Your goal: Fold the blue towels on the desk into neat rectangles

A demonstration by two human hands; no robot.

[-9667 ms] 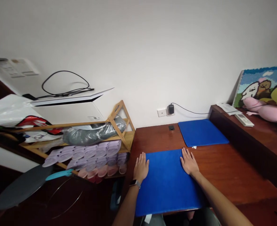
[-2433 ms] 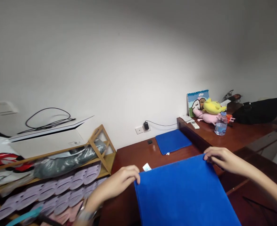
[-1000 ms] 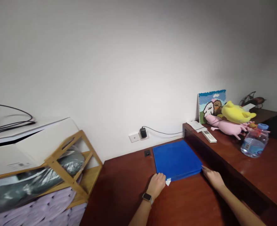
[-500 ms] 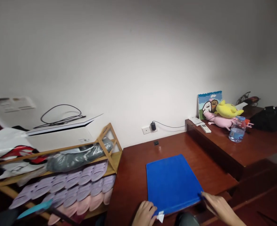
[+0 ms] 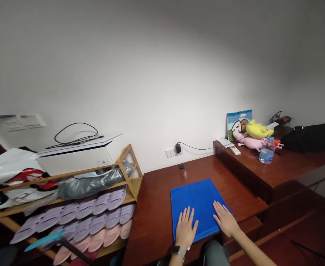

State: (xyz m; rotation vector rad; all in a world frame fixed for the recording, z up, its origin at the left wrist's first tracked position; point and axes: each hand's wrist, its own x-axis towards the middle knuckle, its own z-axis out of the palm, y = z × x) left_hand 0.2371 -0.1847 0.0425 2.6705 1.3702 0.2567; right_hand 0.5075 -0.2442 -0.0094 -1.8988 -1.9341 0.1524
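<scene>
A blue cloth (image 5: pixel 194 195), folded into a flat rectangle, lies near the front edge of the reddish-brown wooden desk (image 5: pixel 154 207). My left hand (image 5: pixel 186 227) rests flat on its lower left part with the fingers spread, a watch (image 5: pixel 177 250) on the wrist. On the cloth's right side lies my right hand (image 5: pixel 225 220), palm down and fingers stretched out. Neither hand grips anything. A small bit of a white tag shows beside my left wrist, mostly hidden.
Left of the desk stands a wooden rack (image 5: pixel 134 184) with purple slippers (image 5: pixel 78 210), pink slippers and a white box (image 5: pixel 76 159). On the raised right surface are a water bottle (image 5: pixel 266 149), plush toys (image 5: pixel 258 130), a remote (image 5: pixel 235 150) and a black bag (image 5: pixel 311 138).
Both hands have let go of the cloth's near corners and moved inward onto its top, fingers now spread flat. The white tag at the near edge is now mostly covered.
</scene>
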